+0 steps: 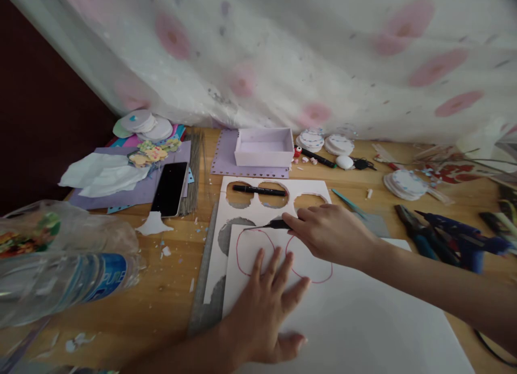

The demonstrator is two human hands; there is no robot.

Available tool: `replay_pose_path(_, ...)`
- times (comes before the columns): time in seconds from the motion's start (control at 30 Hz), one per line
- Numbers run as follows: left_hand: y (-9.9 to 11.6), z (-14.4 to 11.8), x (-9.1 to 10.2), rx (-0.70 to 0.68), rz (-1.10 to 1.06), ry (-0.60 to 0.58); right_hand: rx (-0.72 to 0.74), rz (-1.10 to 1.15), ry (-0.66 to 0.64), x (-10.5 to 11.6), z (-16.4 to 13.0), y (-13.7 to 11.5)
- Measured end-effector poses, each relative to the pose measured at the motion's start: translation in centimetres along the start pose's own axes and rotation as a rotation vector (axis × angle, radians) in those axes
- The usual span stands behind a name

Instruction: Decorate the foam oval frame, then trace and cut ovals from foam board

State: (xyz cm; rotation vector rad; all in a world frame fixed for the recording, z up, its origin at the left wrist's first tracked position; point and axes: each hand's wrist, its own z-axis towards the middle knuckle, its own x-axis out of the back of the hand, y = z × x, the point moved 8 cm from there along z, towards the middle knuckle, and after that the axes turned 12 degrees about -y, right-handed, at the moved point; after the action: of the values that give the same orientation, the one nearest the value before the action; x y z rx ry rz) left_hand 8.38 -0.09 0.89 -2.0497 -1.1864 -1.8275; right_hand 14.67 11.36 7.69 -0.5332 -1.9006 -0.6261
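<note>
A large white foam or card sheet [355, 309] lies in front of me, with two circles drawn on it in red. My left hand [270, 304] is pressed flat on the sheet, fingers spread across the lower part of the left circle. Closed around the dark handle of a craft knife [277, 223] is my right hand [323, 228]. The thin blade touches or hovers at the top of the left circle; I cannot tell which. Beneath lies another white sheet with round cut-outs [216, 228], with a black marker [258, 190] across two holes.
A water bottle [81, 279] lies at the left, near a phone [170, 189]. Behind stands a white open box [264, 156]. Stacked white discs [405, 184], pliers [424, 236] and a blue glue gun [464, 231] are at the right. Paper scraps dot the wooden table [161, 288].
</note>
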Motion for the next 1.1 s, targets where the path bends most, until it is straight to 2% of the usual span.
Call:
replay_pose_path(0.33,0.0,0.1,-0.1,0.006,-0.011,-0.013,-0.024,0.041,0.041,0.3,-0.8,0.2)
replay_pose_path(1.1,-0.1,0.2,-0.1,0.003,-0.027,-0.013,-0.041,0.048,0.037,0.3,-1.3,0.4)
